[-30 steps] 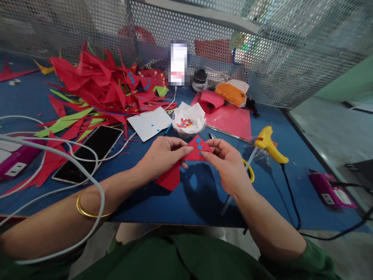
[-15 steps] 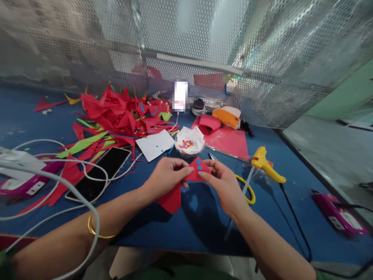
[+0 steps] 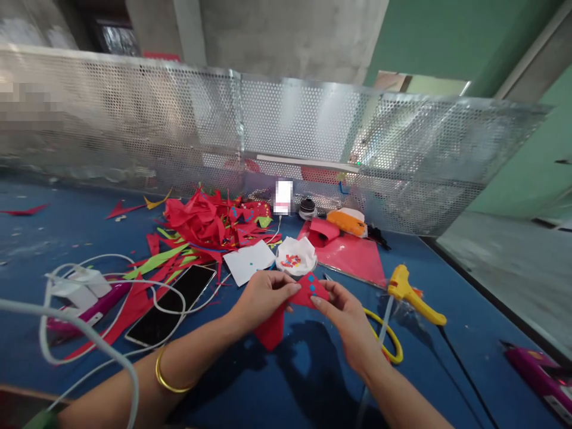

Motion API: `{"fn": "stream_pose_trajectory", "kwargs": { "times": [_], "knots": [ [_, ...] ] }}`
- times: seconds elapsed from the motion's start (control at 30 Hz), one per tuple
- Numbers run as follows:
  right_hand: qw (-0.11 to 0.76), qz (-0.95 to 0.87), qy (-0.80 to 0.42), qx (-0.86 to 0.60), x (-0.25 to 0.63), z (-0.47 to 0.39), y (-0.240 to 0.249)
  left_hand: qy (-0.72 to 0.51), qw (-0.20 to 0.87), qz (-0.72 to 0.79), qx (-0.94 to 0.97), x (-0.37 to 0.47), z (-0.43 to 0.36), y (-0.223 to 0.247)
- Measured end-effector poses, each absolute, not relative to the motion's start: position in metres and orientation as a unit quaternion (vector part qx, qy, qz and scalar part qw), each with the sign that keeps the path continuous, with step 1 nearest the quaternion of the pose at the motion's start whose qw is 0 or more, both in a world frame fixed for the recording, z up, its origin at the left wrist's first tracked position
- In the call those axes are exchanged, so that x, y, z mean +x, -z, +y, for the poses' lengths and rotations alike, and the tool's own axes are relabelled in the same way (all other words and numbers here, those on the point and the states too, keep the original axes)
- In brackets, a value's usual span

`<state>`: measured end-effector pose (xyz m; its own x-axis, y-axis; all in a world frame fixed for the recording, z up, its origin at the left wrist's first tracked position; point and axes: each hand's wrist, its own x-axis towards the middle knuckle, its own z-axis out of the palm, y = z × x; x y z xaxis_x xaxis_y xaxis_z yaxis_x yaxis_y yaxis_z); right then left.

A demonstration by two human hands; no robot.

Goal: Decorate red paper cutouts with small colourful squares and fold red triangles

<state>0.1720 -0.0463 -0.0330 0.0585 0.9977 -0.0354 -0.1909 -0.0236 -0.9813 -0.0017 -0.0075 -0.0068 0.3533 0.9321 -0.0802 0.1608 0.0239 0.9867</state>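
A red felt-like piece [image 3: 305, 292] with several small blue squares stuck on it is stretched between my two hands, above the table. My left hand [image 3: 267, 298] pinches its left side between thumb and fingers, and a longer red part [image 3: 270, 331] hangs down below that hand. On the other side my right hand [image 3: 342, 310] pinches the right corner, thumb in front. Just beyond the hands stands a bowl [image 3: 308, 249] lined with white paper, with small red and orange bits in it. A white card [image 3: 248, 262] with a few tiny blue bits lies behind my left hand.
A yellow glue gun [image 3: 413, 295] with a black cord and yellow-handled scissors [image 3: 393, 345] lie at the right. At the left are a phone [image 3: 179, 304], looping white cables, a purple power strip [image 3: 96, 311] and a heap of red scraps [image 3: 196, 220]. A perforated metal screen [image 3: 304, 113] bounds the back.
The view has tilted up, so the table and hands sit lower in the picture and the screen's top edge shows. Both hands keep their pinch on the red piece.
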Motion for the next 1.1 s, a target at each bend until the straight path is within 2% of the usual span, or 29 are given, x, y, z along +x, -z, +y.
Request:
{"fn": "stream_pose_trajectory", "kwargs": {
  "times": [0.37, 0.63, 0.87, 1.03, 1.1],
  "knots": [
    [0.547, -0.447, -0.529, -0.47, 0.175, -0.045, 0.038, -0.351, 0.477, 0.44, 0.675, 0.001, -0.004, 0.014],
    [0.638, -0.395, -0.492, -0.441, 0.194, -0.038, 0.031, -0.378, 0.541, 0.46, 0.594, -0.004, 0.007, 0.007],
    [0.654, -0.426, -0.414, -0.468, 0.197, -0.031, 0.041, -0.358, 0.564, 0.485, 0.565, -0.006, -0.003, 0.001],
    [0.614, -0.486, -0.354, -0.511, 0.196, -0.035, 0.038, -0.356, 0.556, 0.483, 0.575, -0.005, -0.007, 0.001],
    [0.591, -0.495, -0.378, -0.513, 0.193, -0.037, 0.037, -0.355, 0.547, 0.477, 0.589, -0.005, -0.006, 0.005]
  ]
}}
